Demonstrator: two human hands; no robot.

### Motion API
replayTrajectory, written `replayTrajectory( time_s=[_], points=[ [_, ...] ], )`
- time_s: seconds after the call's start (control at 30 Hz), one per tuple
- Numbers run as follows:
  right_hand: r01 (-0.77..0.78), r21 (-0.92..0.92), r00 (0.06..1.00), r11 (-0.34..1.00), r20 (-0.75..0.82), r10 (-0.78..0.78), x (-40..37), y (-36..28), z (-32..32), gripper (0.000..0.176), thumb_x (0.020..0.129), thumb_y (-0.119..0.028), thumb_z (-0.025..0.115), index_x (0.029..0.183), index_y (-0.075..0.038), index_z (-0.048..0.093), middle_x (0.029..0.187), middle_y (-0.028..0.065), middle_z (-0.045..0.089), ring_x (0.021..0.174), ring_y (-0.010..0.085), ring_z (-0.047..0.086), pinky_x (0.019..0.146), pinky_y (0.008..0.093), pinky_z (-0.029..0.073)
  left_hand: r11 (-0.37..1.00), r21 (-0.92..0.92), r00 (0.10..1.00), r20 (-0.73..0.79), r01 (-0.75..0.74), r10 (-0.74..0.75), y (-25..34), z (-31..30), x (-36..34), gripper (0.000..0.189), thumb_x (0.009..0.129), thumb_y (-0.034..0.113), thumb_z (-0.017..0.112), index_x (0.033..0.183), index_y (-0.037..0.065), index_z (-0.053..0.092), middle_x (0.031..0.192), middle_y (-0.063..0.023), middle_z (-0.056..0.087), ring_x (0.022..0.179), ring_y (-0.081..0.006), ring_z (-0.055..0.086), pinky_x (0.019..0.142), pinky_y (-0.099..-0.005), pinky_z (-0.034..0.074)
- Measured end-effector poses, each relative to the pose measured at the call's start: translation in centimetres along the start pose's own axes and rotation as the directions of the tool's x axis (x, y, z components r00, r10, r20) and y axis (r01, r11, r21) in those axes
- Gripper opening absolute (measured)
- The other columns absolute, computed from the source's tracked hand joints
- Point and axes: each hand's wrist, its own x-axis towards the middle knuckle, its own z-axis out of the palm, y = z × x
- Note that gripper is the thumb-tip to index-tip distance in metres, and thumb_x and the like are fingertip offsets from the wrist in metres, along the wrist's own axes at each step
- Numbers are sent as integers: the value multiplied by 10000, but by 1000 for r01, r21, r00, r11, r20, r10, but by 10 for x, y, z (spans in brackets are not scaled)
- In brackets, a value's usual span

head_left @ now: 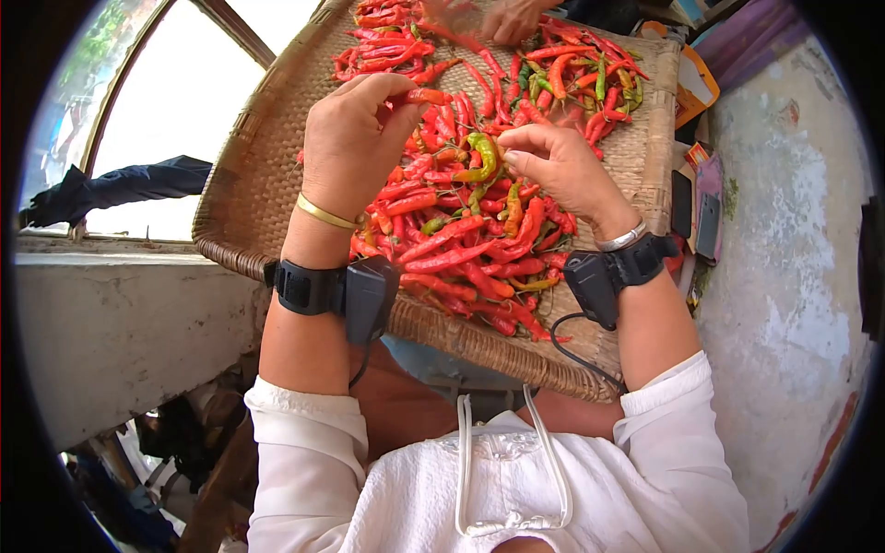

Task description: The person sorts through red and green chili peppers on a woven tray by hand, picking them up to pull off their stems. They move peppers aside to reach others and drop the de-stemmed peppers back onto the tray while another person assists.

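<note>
- While the left hand (355, 143) pinches a red-orange chili pepper (427, 96) between thumb and fingers, the right hand (567, 175) is held narrow, its thumb and forefinger close together beside a curved yellow-green chili pepper (481, 158); whether they grip its stem, I cannot tell.
- Below and between both hands spreads a heap of chili peppers (452, 244), mostly red, with some green and orange ones mixed in.
- Around each wrist sits a black strap with a boxy device; a gold-coloured bangle (324, 213) circles the left wrist, and a silver-coloured one (621, 237) the right.
- Under the peppers is a shallow woven tray (263, 175) with a raised rim, its near edge above the person's legs.
- At the tray's far side, another person's hand (513, 20) reaches among more peppers, red at the left, red and green at the right.
- Beyond the tray's left side, dark cloth (138, 182) lies along a window ledge; just past its right side is a phone (708, 226).
</note>
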Motion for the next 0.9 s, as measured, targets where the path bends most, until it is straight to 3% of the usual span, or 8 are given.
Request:
replayTrajectory(
  time_s=[0.07,0.2,0.27,0.33,0.53,0.67,0.83,0.9],
  points=[
    [67,12,997,998,-42,-67,-2,-5,5,349,791,-188,627,1081,-5,563,945,67,606,858,130,565,760,264,455,913,-375,987,65,163,-150,11,-1,-1,151,737,77,670,862,16,611,755,-50,630,634,-107,599,586,-226,475],
    [292,56,956,955,-59,-288,-6,-15,16,488,772,-220,664,1186,-31,488,1041,79,556,930,148,543,785,278,452,697,-636,943,237,331,-232,26,6,-5,135,783,79,651,874,-3,593,723,-9,608,637,-36,553,568,-184,457],
    [266,205,963,942,-29,-266,-8,-17,18,424,788,-199,649,1147,-17,515,982,69,575,910,140,551,784,268,449,557,-742,927,315,373,-201,24,17,-8,127,815,91,625,884,-7,582,731,2,606,641,-36,549,566,-181,461],
    [17,381,981,924,173,-90,-8,-16,18,350,809,-179,625,1097,-4,534,886,44,590,777,110,570,675,242,470,534,-748,919,335,394,-209,25,21,-7,136,822,105,620,891,-5,578,729,-3,607,631,-41,551,562,-180,465],
    [-265,262,946,928,257,197,-14,-25,12,282,829,-156,592,1051,10,542,772,26,585,527,57,516,428,187,412,524,-650,834,439,551,-333,15,26,-1,141,828,127,612,893,6,583,727,-9,604,606,-49,554,544,-183,468],
    [-295,361,944,885,256,211,-12,-17,7,298,840,-169,581,1073,9,526,784,26,575,534,59,528,445,176,435,516,-601,792,478,611,-380,4,34,2,106,850,160,585,895,64,575,710,37,578,588,-23,532,505,-164,427],
    [-163,727,986,667,109,123,-12,-9,3,356,880,-320,525,1064,-15,521,833,47,577,633,96,587,523,213,495,529,-495,722,528,689,-447,-5,36,6,110,870,171,543,887,65,570,707,26,585,581,-39,550,494,-168,431],
    [-127,810,990,573,66,127,-11,-5,-1,380,910,-375,445,1036,-25,521,862,74,593,680,147,607,590,269,517,574,-382,648,662,725,-377,-9,36,7,188,857,184,539,914,8,572,748,-49,627,585,-89,585,511,-202,470]
  ],
)
